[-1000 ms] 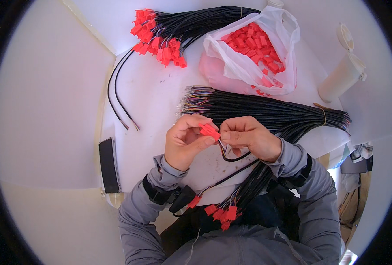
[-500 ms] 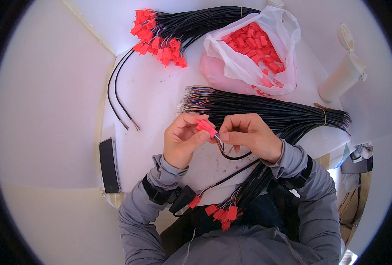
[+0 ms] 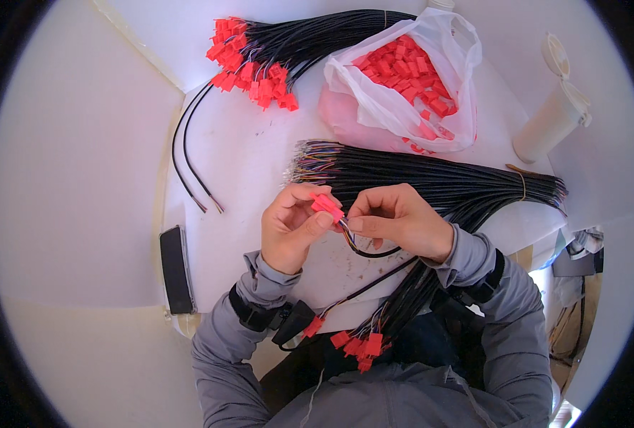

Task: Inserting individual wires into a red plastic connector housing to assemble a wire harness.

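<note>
My left hand [image 3: 288, 227] is closed, gripping a red plastic connector housing [image 3: 327, 206] between thumb and fingers. Thin coloured wires [image 3: 345, 227] run from the lower right end of the housing into a black cable [image 3: 365, 253], which curves away beneath my right hand [image 3: 406, 222]. The right thumb and forefinger pinch at those wires close behind the housing; which single wire they hold is too small to tell. Just beyond both hands lies a thick bundle of black cables [image 3: 424, 171], its bare wire ends with small metal terminals pointing left.
Cables with red housings [image 3: 359, 346] hang over my lap. Farther back are another housing-fitted bundle [image 3: 324, 32] and a white plastic bag [image 3: 352, 107] of loose red housings. Two loose cables [image 3: 181, 150] and a dark phone [image 3: 178, 271] lie left; a lidded off-white container [image 3: 545, 125] stands right.
My right fingertips have shifted slightly toward me along the wires behind the housing. The left hand keeps its grip, and the whole view has drifted a little.
</note>
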### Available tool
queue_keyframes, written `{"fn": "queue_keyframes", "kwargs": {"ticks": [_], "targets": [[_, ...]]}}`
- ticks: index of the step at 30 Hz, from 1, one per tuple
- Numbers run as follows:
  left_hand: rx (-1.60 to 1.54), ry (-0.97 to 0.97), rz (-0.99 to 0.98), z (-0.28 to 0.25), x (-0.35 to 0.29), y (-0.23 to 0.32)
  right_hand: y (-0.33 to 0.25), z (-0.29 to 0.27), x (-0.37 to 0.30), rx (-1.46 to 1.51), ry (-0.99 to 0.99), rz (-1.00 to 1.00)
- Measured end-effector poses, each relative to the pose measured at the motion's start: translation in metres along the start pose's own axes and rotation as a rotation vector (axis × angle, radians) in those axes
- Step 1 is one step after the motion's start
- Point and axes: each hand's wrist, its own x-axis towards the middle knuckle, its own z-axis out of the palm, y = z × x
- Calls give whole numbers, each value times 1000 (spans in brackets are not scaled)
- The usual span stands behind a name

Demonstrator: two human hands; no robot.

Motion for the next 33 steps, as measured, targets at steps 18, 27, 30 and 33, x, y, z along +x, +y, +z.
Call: {"fn": "queue_keyframes", "kwargs": {"ticks": [18, 27, 30, 33], "targets": [[29, -40, 22, 0, -1, -1, 5, -2, 0, -15, -22, -94], [71, -83, 84, -1, 1, -1, 5, -2, 1, 10, -49, -59], [-6, -125, 29, -2, -1, 7, 8, -3, 1, 71, -122, -125], [-163, -15, 57, -11, 1, 5, -2, -7, -5, 113, -383, -47]]}}
